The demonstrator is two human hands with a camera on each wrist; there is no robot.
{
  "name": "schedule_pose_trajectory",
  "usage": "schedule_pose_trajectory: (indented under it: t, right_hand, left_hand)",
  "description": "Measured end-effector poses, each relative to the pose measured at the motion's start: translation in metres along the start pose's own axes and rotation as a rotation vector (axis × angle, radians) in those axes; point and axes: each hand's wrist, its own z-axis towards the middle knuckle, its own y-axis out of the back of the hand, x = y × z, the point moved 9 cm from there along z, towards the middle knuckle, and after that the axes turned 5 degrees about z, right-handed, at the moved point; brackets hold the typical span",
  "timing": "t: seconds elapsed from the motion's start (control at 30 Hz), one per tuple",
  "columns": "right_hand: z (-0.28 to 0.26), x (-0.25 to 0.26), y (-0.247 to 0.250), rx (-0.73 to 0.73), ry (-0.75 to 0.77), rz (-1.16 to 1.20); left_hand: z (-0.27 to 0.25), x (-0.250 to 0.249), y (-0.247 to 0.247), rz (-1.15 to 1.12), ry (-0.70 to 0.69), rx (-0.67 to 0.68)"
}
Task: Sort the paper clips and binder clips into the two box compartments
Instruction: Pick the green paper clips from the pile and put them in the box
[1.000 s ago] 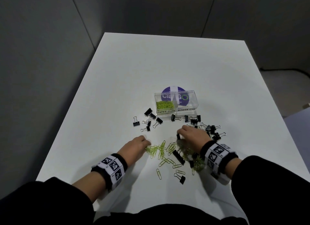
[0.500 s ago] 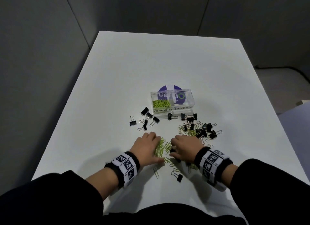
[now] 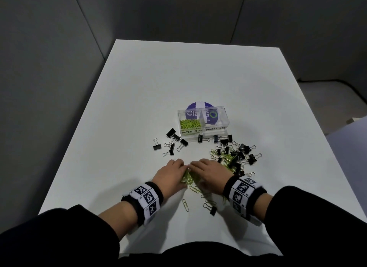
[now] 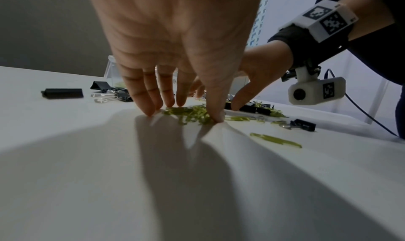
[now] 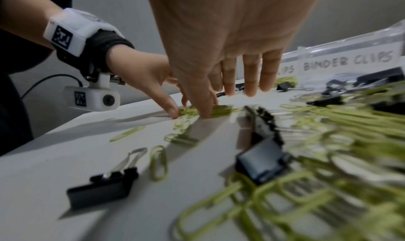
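My left hand (image 3: 174,172) and right hand (image 3: 202,171) lie side by side on the white table (image 3: 139,107), fingers straight and tips down. Between them they press a small heap of green paper clips (image 3: 189,178). In the left wrist view, the left hand (image 4: 184,106) has its thumb and fingertips on the table around the heap (image 4: 192,114). The right hand (image 5: 225,95) touches the same heap (image 5: 219,109) with its thumb. The clear two-part box (image 3: 222,112) stands beyond. Green clips (image 3: 190,123) fill its left part; its right part, labelled binder clips, looks empty.
Black binder clips lie in a loose group (image 3: 172,141) left of the box. A second group (image 3: 238,153), tangled with green clips, lies right of my right hand. One binder clip (image 3: 211,209) and one paper clip (image 3: 185,205) lie near my wrists.
Both hands have slid toward each other and swept the scattered green clips into a tighter heap between them. The gap between the hands has closed.
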Motion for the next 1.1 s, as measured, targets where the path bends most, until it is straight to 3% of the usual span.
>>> schedule_pose_trajectory:
  t: [0.27,0.53,0.7,0.8,0.87,1.1]
  right_hand:
    - [0.003,0.005,-0.002,-0.097,0.042,-0.085]
    - [-0.003,0.009,-0.002,0.011,0.016,-0.038]
    - [0.007,-0.002,-0.003,-0.036,0.012,-0.131]
    - [0.011,-0.008,-0.008,0.003,0.002,-0.121]
    - [0.009,-0.004,0.001,-0.052,0.005,-0.102]
    - [0.011,-0.022,0.007,0.035,-0.103,0.044]
  left_hand:
    - [-0.002,0.0,-0.003,0.07,-0.057,0.008]
    - [0.005,-0.001,-0.009,0.089,-0.133,0.034]
    - [0.012,0.007,-0.005,-0.143,-0.096,0.127]
    - [0.014,0.006,-0.004,-0.124,-0.12,0.173]
    - [0.014,0.004,-0.006,-0.086,-0.135,0.19]
    - [0.013,0.006,-0.005,-0.087,-0.142,0.151]
